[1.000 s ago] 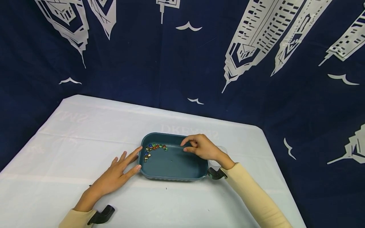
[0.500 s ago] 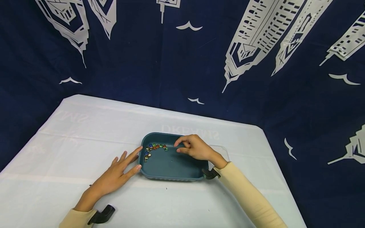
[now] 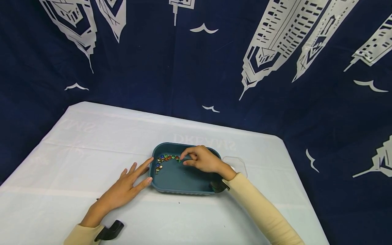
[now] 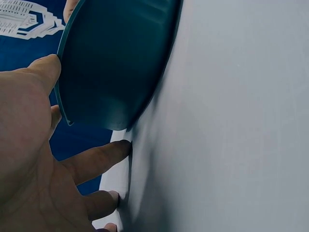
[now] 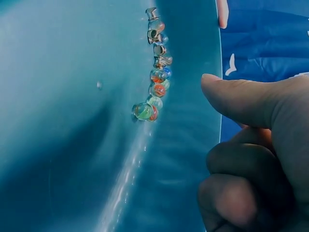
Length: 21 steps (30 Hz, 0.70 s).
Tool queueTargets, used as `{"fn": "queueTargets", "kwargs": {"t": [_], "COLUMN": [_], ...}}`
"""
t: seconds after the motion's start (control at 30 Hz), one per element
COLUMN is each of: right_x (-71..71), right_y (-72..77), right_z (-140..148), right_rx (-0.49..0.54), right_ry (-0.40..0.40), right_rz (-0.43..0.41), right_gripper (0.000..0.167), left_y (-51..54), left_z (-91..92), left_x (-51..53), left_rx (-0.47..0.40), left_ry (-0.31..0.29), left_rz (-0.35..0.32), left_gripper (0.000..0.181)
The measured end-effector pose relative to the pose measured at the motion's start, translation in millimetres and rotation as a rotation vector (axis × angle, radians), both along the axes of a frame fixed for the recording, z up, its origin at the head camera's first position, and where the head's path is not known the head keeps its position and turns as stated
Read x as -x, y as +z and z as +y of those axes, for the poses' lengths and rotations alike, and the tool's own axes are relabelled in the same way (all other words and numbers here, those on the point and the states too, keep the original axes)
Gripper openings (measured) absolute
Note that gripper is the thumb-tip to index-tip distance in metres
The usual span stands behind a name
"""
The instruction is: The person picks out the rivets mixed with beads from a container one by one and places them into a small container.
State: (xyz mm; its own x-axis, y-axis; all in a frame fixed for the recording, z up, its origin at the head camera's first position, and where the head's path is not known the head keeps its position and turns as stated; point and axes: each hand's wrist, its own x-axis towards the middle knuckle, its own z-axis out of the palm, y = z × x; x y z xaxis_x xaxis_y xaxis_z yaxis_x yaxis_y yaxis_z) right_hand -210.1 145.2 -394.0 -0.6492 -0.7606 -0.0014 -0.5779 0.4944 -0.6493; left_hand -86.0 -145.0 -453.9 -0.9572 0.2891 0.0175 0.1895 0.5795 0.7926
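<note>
A dark teal tray (image 3: 183,182) lies on the table, also filling much of the right wrist view. Along its left and far walls runs a curved row of glass marbles (image 5: 158,90) mixed with small shiny metal pieces (image 5: 151,13), whose kind I cannot make out. My left hand (image 3: 124,189) touches the tray's left rim with its thumb and index finger, fingers spread. Over the tray's inside, my right hand (image 3: 202,159) hovers with its index finger near the row's right end. Its thumb and index finger stand apart, the other fingers bent, nothing visibly between them.
A clear see-through container or lid (image 3: 239,157) sits just right of the tray, partly behind the right wrist. White cloth (image 3: 101,136) covers the table. Behind it hangs a dark blue curtain (image 3: 147,75) with white building prints.
My right hand has moved left across the tray, from its right part towards the marbles. The left hand, the tray and the marbles have stayed in place.
</note>
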Motion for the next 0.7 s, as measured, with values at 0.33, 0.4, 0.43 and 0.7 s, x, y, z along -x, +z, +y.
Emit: {"fn": "queueTargets", "kwargs": {"t": [0.33,0.4,0.43,0.7], "right_x": [2.8,3.4,3.6,6.0], "right_y": [1.7,1.9,2.3,-1.6], "right_z": [-12,-16,-18,-27], "right_rx": [-0.024,-0.038,-0.045,-0.078], "right_ry": [0.034,0.033,0.034,0.044], "right_rz": [0.0,0.003,0.002,0.006], "right_gripper": [0.019,0.019,0.02,0.017], "left_y": [-0.4,0.6,1.1,-0.2], "left_z": [0.4,0.4,0.1,-0.2], "left_x": [0.5,0.6,0.6,0.6], "left_rx": [-0.005,-0.001,0.0,0.005], "left_ry": [-0.008,-0.01,-0.01,-0.007], "left_rz": [0.007,0.008,0.008,-0.005], "left_gripper": [0.065,0.065,0.065,0.065]}}
